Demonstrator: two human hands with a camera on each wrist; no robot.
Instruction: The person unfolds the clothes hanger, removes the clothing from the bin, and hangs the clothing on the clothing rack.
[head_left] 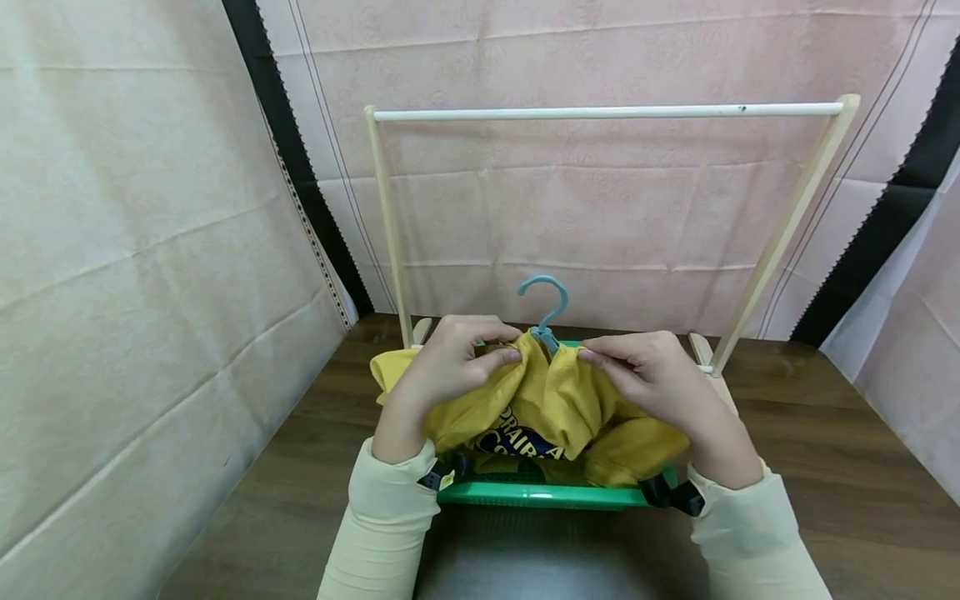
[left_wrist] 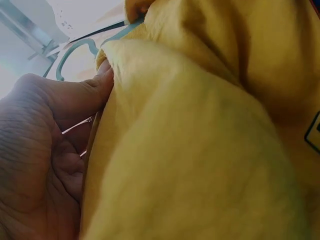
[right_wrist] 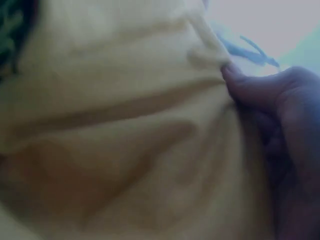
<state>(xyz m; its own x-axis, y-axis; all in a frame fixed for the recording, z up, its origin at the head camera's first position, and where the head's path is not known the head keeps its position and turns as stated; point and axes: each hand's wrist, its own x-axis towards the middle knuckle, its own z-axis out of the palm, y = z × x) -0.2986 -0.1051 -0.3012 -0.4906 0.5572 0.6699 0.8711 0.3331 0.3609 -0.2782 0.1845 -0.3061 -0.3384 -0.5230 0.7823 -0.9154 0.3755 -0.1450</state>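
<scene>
A yellow shirt [head_left: 555, 400] with dark blue printed lettering hangs bunched between the two hands, above a green basket. From its neck opening rises the hook of a light blue hanger [head_left: 553, 302]; the rest of the hanger is mostly hidden by cloth. The left hand [head_left: 459, 360] pinches the shirt left of the hook, thumb against the fabric, as the left wrist view also shows. On the other side, the right hand [head_left: 656, 375] pinches the shirt right of the hook. In the right wrist view the cloth [right_wrist: 125, 125] is creased toward the thumb.
A green basket [head_left: 540, 496] stands on the brown wooden table [head_left: 285, 508], partly under the shirt. Behind it rises a rack with cream posts [head_left: 783, 237] and a white top bar [head_left: 600, 113]. Pale fabric walls [head_left: 150, 250] enclose the table at the back and sides.
</scene>
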